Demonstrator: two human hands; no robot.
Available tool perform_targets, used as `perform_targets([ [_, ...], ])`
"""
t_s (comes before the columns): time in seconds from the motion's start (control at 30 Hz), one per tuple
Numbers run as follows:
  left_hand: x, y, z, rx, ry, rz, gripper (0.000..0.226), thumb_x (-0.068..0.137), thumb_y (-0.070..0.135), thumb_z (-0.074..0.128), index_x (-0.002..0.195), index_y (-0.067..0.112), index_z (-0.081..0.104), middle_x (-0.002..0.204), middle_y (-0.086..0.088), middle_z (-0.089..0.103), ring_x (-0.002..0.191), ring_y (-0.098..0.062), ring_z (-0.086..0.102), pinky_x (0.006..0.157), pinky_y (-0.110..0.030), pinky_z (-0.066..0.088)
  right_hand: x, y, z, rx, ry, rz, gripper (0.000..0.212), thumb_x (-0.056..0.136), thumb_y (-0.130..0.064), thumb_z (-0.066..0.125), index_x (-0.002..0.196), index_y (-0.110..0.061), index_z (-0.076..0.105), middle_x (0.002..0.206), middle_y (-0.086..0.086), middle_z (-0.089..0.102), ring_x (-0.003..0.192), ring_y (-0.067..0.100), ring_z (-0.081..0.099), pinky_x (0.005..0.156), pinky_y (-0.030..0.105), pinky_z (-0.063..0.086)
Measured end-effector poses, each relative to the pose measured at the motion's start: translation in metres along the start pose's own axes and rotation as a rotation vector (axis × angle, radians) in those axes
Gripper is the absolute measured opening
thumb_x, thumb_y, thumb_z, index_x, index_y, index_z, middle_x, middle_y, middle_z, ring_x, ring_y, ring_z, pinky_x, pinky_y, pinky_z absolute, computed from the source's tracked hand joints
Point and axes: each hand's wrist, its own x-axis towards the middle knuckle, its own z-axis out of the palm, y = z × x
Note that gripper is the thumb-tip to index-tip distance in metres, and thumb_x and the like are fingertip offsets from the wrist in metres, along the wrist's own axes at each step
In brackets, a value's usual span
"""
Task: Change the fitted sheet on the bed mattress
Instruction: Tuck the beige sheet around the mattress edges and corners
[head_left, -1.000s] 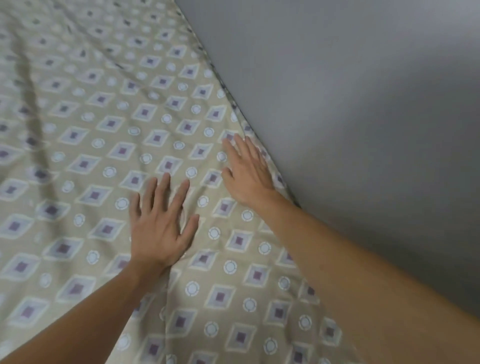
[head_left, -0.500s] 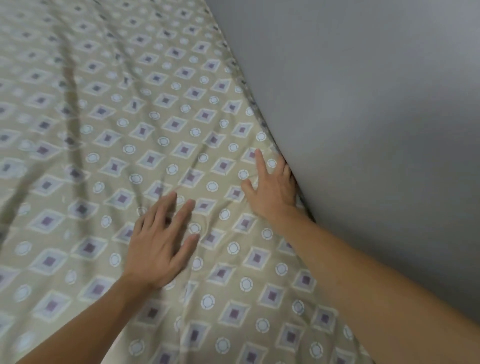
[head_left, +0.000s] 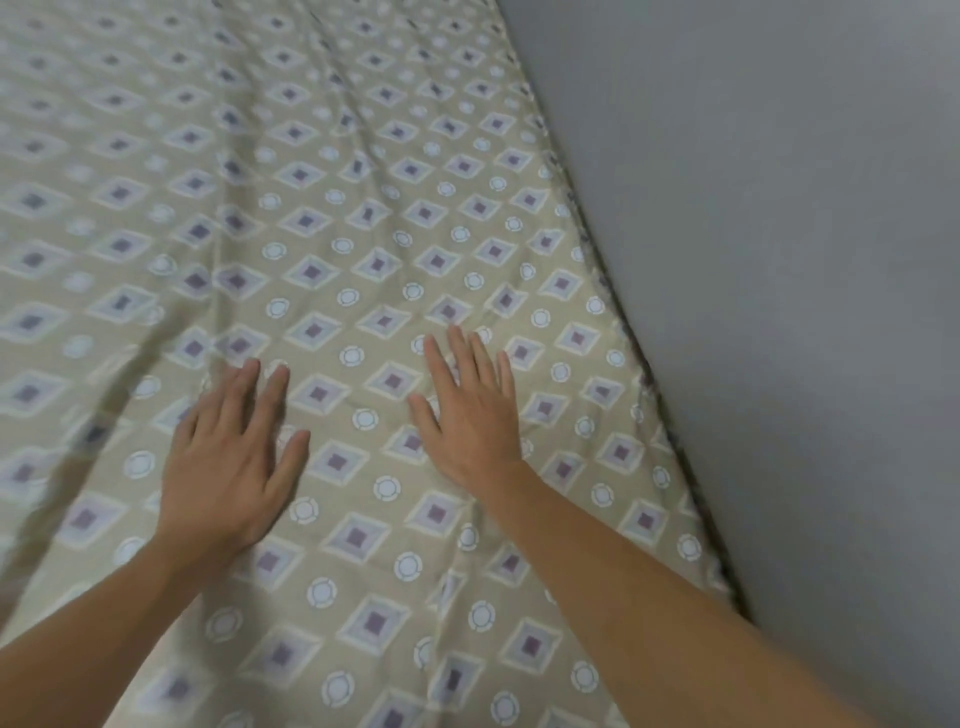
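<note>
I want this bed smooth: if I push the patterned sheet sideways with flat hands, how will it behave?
The sheet is probably thin and floppy: long creases run across it. It would likely bunch ahead of the left hand and right hand rather than slide whole.

a plain grey wall (head_left: 779, 260) fills the right side. it is smooth and bare. the wall runs from the top down to the bottom right. the light is soft and dim, and the wall looks darker low down.
</note>
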Motion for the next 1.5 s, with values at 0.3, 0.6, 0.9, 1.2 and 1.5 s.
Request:
perform_targets([
  [0.3, -0.001, -0.024, -0.025, 0.025, -0.079, 0.012, 0.069, 0.102, 0.061, 0.024, 0.162, 0.028, 0.032, 0.163, -0.008, 0.038, 0.142, -0.035, 0.041, 0.107, -0.056, 0.039, 0.008, -0.03, -0.014, 0.063, -0.107, -0.063, 0.061, 0.104, -0.053, 0.048, 0.161, -0.036, 0.032, 0.175, 0.001, 0.015, 0.162, 0.026, 0.009, 0.13, 0.052, 0.004],
  [0.6, -0.023, -0.094, -0.032, 0.058, -0.066, -0.16, 0.081, 0.097, 0.08, 0.008, 0.166, 0.04, -0.003, 0.176, 0.003, -0.008, 0.162, -0.023, -0.008, 0.124, -0.065, 0.005, 0.007, -0.137, 0.015, 0.099, -0.137, -0.214, 0.066, 0.107, -0.054, 0.04, 0.166, -0.029, 0.024, 0.177, 0.0, 0.006, 0.163, 0.024, -0.004, 0.13, 0.053, 0.001],
  [0.9, -0.047, -0.167, -0.028, 0.078, 0.015, -0.075, 0.071, 0.104, 0.065, 0.018, 0.168, 0.035, 0.011, 0.176, 0.003, 0.006, 0.162, -0.022, 0.004, 0.127, -0.06, 0.005, -0.002, -0.231, 0.057, 0.003, 0.044, -0.157, 0.064, 0.107, -0.059, 0.031, 0.166, -0.034, 0.026, 0.175, 0.004, 0.02, 0.162, 0.026, 0.012, 0.129, 0.055, 0.008],
  [1.2, -0.06, -0.243, -0.08, -0.048, 0.178, -0.112, 0.055, 0.107, 0.05, 0.042, 0.157, 0.027, 0.034, 0.155, -0.007, 0.037, 0.142, -0.032, 0.036, 0.114, -0.052, 0.034, 0.018, -0.309, 0.05, 0.091, 0.093, -0.135, 0.054, 0.096, -0.049, 0.055, 0.142, -0.02, 0.053, 0.145, 0.008, 0.05, 0.133, 0.03, 0.045, 0.11, 0.053, 0.041],
  [1.5, -0.045, -0.326, -0.103, 0.037, 0.085, -0.333, 0.047, 0.105, 0.052, 0.048, 0.111, 0.007, 0.059, 0.113, -0.018, 0.054, 0.109, -0.041, 0.048, 0.079, -0.051, 0.049, 0.055, -0.431, 0.058, -0.114, -0.09, 0.099, 0.047, 0.106, -0.055, 0.045, 0.123, -0.011, 0.056, 0.114, 0.007, 0.063, 0.111, 0.029, 0.06, 0.092, 0.046, 0.043],
])
